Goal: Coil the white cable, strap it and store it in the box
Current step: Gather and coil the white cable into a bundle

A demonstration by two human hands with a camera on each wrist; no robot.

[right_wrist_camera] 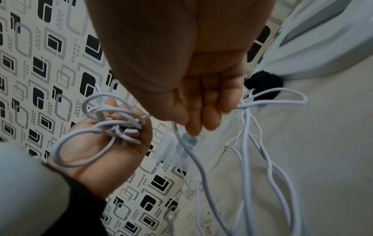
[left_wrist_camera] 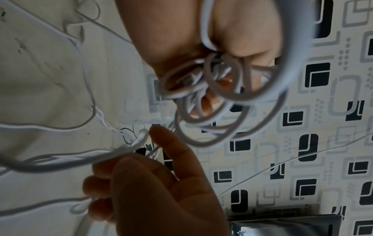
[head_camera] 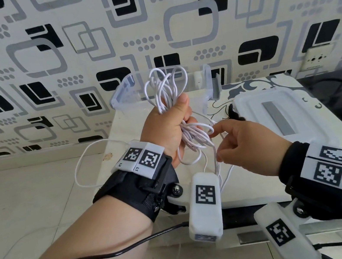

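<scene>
My left hand [head_camera: 172,127] is raised above the table and grips a loose bundle of the white cable [head_camera: 162,85], loops sticking out above and below the fist. In the left wrist view the coils [left_wrist_camera: 222,95] crowd round its fingers. My right hand [head_camera: 244,148] is just right of the bundle, index finger out, with loose strands [left_wrist_camera: 121,151] caught between thumb and fingers. More strands [right_wrist_camera: 262,143] trail down onto the table. The clear plastic box [head_camera: 126,91] stands open behind my left hand. A black strap [right_wrist_camera: 262,81] lies beside the lid.
The box's white lid [head_camera: 275,106] with a grey strip lies flat on the right of the white table [head_camera: 256,189]. One cable loop [head_camera: 80,165] hangs past the table's left edge over the tiled floor. Patterned wall behind, with a socket [head_camera: 317,58].
</scene>
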